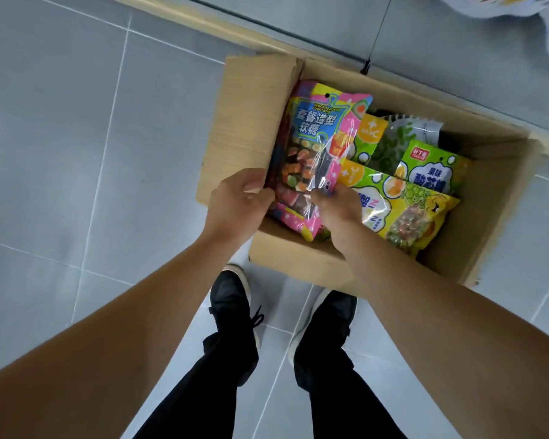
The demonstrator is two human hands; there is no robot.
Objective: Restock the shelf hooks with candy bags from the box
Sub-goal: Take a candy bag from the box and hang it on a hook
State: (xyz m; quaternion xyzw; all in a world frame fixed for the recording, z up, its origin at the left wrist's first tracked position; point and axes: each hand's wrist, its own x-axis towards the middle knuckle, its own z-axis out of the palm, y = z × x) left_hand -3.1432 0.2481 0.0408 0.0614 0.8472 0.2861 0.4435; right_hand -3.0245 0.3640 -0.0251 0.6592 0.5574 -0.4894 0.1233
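Pink, one candy bag (324,153) stands at the left side of the cardboard box (251,122) on the tiled floor (76,122). Three yellow-green bags (403,213) lie beside it, over a clear bag of green sweets (393,141). Your left hand (235,207) pinches the pink bag's left edge; your right hand (336,210) grips its lower right edge, both arms reaching down.

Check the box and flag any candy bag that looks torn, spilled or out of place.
Nothing stands out. The candy bags lie loosely overlapped in the cardboard box, with no candy visibly spilled. Both hands, left and right, hold the pink bag.
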